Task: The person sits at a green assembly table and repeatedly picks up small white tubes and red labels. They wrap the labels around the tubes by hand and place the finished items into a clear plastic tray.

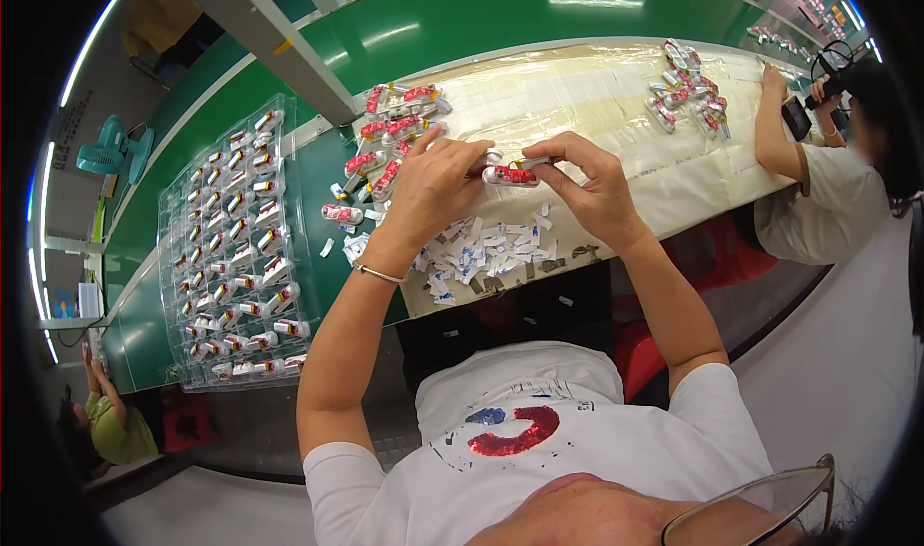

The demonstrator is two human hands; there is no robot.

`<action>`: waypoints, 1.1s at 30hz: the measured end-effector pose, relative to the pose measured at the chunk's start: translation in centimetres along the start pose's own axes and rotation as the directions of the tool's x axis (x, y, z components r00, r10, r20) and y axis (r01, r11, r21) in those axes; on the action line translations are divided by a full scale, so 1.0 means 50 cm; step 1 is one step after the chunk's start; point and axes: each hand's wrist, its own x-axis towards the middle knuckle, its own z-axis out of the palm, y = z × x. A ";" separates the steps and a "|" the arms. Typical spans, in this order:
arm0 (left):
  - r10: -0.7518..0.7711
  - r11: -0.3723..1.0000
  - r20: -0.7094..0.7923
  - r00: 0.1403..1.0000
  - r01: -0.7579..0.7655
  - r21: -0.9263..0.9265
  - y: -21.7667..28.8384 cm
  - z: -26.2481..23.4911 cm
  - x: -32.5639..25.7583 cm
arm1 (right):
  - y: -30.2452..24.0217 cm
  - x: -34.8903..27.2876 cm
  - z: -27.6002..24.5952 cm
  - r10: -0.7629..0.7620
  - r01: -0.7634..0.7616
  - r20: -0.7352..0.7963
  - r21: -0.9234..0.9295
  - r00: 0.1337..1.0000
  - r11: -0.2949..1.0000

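Note:
Between my two hands, above the table, is a small white part with a red board and a thin wire point(511, 175). My left hand point(431, 188) is closed, its fingertips pinching the part's left end. At the other end, the thumb and forefinger of my right hand point(589, 182) press together on it. Below my hands lies a loose heap of small white paper slips with blue marks point(496, 250). Just beyond my left hand, several similar red-and-white parts point(370, 163) are piled, one of them point(342, 213) lying near my left wrist.
A clear plastic tray point(288, 132) with rows of such parts stands on the left. Another pile of parts point(685, 94) lies at the right, near a co-worker in a white shirt point(818, 204). A metal post point(265, 41) rises at the far left, before a green surface point(462, 26).

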 end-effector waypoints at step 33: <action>-0.632 0.111 0.262 0.729 0.420 -0.901 0.132 -0.086 -0.128 | -0.121 0.025 0.056 -0.392 0.479 0.299 -0.320 0.870 0.818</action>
